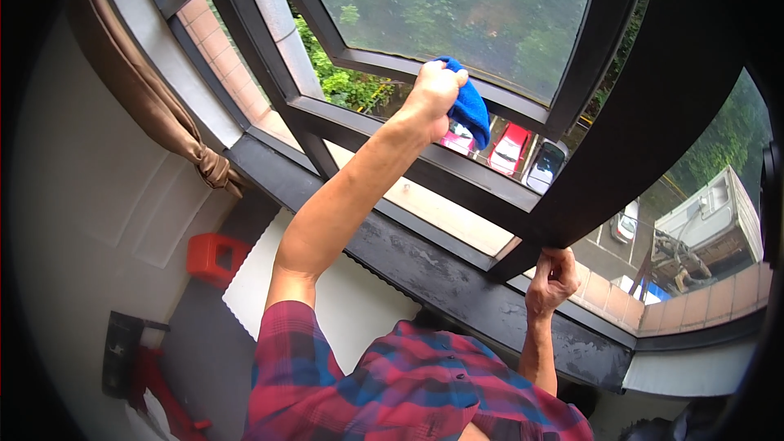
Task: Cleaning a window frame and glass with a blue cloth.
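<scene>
My left hand (434, 96) is closed on a blue cloth (469, 106), which hangs from the fingers. Hand and cloth are against the lower rail of a tilted-out window sash (384, 65), whose glass looks cloudy. My left arm reaches out over the dark window sill (408, 253). Lower and to the right, my right hand (554, 279) has its fingers curled against the dark upright of the window frame (535, 257). Its fingertips are partly hidden there.
Below the sill lies a white board with a scalloped edge (351, 302). An orange-red plastic box (214, 259) and a red-and-black item (155, 384) are at the left. A tied brown curtain (155, 86) hangs beside the window. Outside are parked cars (510, 149) and a truck (710, 212).
</scene>
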Motion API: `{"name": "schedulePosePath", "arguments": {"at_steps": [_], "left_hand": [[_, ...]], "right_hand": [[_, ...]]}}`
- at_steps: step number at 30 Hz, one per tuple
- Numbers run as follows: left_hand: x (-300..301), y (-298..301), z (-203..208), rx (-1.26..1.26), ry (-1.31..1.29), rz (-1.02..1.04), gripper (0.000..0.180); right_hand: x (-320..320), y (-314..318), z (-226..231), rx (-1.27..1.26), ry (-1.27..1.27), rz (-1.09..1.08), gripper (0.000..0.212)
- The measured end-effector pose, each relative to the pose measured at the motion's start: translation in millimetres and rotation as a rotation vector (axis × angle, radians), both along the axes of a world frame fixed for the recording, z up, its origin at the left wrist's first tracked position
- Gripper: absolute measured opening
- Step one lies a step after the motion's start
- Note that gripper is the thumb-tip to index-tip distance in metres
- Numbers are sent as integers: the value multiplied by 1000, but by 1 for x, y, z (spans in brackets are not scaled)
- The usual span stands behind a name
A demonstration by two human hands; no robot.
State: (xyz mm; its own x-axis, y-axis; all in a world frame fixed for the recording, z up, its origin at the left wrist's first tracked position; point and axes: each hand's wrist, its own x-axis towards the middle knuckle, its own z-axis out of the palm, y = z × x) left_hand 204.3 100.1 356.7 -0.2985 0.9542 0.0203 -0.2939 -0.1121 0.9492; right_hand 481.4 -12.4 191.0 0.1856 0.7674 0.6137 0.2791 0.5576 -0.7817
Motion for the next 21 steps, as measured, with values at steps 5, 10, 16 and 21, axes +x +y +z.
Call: {"name": "schedulePosePath", "arguments": {"at_steps": [5,10,16,21], "left_hand": [[59,8,4,-11,233,-31,3],[109,25,-2,6,111,-236,11],[81,-2,-8,84,-195,-510,12],[65,-44,-7,663,496,-124,17]], "right_hand": [[-1,1,0,5,15,-40,10],[-11,-3,6,-45,51,10,8],[-12,-6,15,-3,-59,-46,12],[-3,-4,12,21,-152,-81,13]]}}
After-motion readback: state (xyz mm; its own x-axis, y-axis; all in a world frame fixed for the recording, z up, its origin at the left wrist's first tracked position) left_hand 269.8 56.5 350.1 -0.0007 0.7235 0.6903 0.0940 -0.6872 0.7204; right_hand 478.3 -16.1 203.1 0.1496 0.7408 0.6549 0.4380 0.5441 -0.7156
